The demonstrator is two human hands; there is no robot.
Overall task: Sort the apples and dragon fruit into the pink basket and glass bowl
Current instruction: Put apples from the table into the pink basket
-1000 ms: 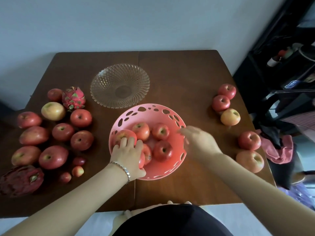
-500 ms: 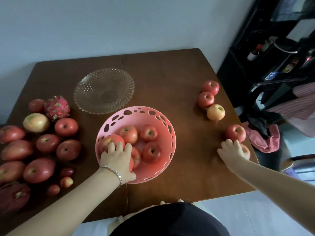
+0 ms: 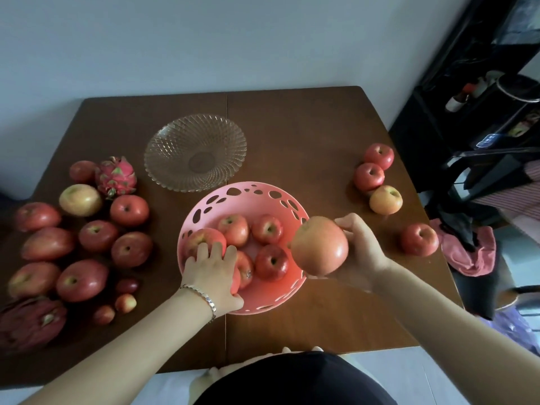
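The pink basket (image 3: 257,194) sits mid-table with several red apples (image 3: 270,261) inside. My left hand (image 3: 211,273) grips the basket's near-left rim, fingers over the edge. My right hand (image 3: 361,252) holds a large orange-red apple (image 3: 320,248) in the air over the basket's right rim. The glass bowl (image 3: 195,152) stands empty behind the basket. A pink dragon fruit (image 3: 116,176) lies at the left among several apples (image 3: 129,210), and a dark dragon fruit (image 3: 29,325) lies at the near left.
The brown table (image 3: 306,127) holds three apples (image 3: 368,176) at the far right and one red apple (image 3: 419,239) near the right edge. A pink cloth (image 3: 470,252) and dark shelving (image 3: 482,112) stand beyond that edge. Small fruits (image 3: 125,302) lie at the near left.
My right hand picked up the large apple from the table's right edge and carried it left to the basket's rim. My left hand stayed on the basket.
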